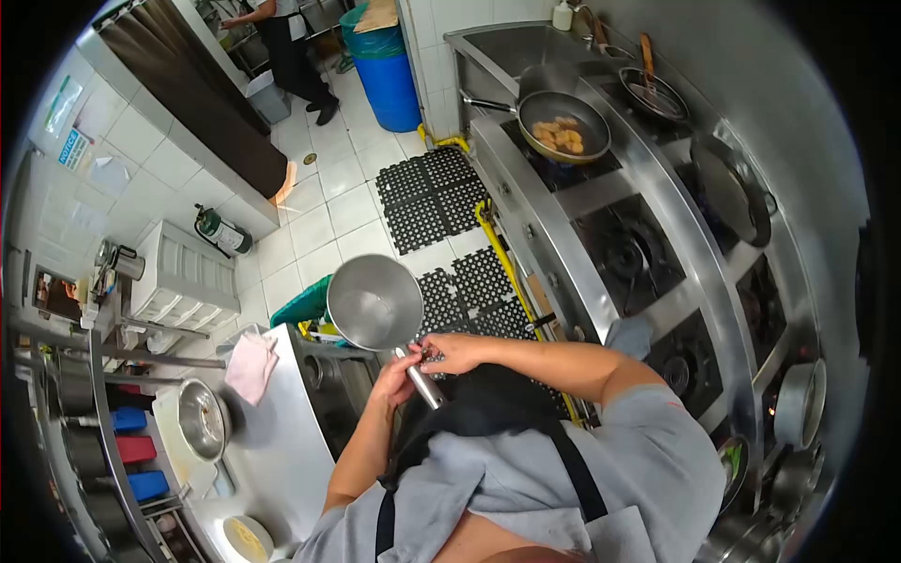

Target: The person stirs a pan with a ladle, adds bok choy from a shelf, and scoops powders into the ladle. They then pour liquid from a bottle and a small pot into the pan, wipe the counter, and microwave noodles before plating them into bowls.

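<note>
An empty-looking metal saucepan (375, 302) is held out in front of my body, its long steel handle (428, 387) pointing back toward my apron. My left hand (399, 378) is wrapped round the handle near the pan. Close beside it, my right hand (449, 354) has its fingers bent together at the handle; whether they grip it or something small is too unclear to tell. On the stove at the upper right, a frying pan (591, 131) holds several browned pieces of food (559, 137).
The stove (648, 328) with burners and more pans runs along the right. At left stand a steel counter (272, 460), a metal bowl (202, 419) and a pink cloth (251, 366). Black mats (427, 199) lie on the floor. Another person (286, 56) stands beyond, near a blue barrel (385, 84).
</note>
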A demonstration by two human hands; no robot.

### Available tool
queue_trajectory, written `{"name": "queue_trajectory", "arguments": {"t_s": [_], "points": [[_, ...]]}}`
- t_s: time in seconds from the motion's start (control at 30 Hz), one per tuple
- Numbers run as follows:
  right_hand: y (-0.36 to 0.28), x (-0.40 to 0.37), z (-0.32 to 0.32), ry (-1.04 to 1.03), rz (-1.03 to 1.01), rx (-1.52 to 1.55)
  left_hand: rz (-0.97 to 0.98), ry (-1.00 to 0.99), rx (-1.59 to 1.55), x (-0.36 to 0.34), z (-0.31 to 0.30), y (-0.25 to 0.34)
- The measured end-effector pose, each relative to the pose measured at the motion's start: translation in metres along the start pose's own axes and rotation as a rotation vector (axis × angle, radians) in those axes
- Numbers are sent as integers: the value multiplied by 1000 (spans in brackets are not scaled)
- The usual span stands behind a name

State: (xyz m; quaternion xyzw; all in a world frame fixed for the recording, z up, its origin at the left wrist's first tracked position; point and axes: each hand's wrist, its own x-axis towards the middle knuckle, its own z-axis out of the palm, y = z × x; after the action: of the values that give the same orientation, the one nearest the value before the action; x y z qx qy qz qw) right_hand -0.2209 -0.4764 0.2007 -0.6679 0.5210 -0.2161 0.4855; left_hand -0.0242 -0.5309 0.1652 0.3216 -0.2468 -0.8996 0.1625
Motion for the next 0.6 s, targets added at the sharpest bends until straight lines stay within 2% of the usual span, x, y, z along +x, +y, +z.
{"name": "queue_trajectory", "arguments": {"t_s": [0.07,0.1,0.17,0.23,0.3,0.37,0.43,0.47,0.5,0.57,0.6], "points": [[-22,31,-52,-152,-49,-107,40,12,26,27,15,50],[-19,55,-68,-303,52,80,46,-18,15,45,8,72],[-13,94,-101,-379,200,271,102,-41,65,82,3,115],[1,141,-135,-397,211,323,100,-55,102,129,-10,160],[20,192,-166,-276,61,78,136,-158,185,177,-13,213],[29,230,-206,-119,70,287,163,-252,248,233,-13,264],[32,260,-245,77,233,654,105,-249,282,283,-10,315],[27,273,-271,158,256,643,119,-344,303,303,3,344],[17,280,-298,250,240,662,91,-391,312,326,7,366],[26,294,-375,287,281,696,-168,-589,602,420,-30,419],[29,294,-404,323,286,705,-201,-722,681,432,-2,449]]}}
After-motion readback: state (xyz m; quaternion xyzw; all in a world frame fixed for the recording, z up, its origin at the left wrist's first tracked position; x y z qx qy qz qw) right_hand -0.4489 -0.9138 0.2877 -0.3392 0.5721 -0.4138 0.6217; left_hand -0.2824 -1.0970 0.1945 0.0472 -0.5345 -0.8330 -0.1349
